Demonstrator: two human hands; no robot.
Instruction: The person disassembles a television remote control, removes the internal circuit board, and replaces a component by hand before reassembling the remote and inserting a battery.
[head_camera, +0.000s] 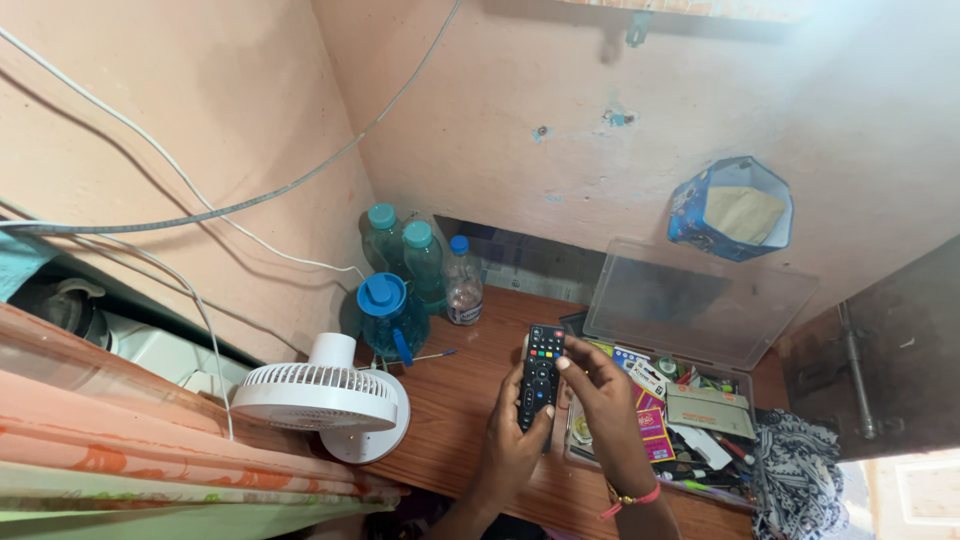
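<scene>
Wooden table in the corner, white fan at left, blue bottles behind, open clear box of odds and ends at right. Black remote held upright above the table edge, long axis running away from the body, buttons up. Left hand cupped under its lower end, fingers wrapped round it. Right hand at its right edge, thumb and fingertips apparently pinching the side, nearer the middle buttons.
</scene>
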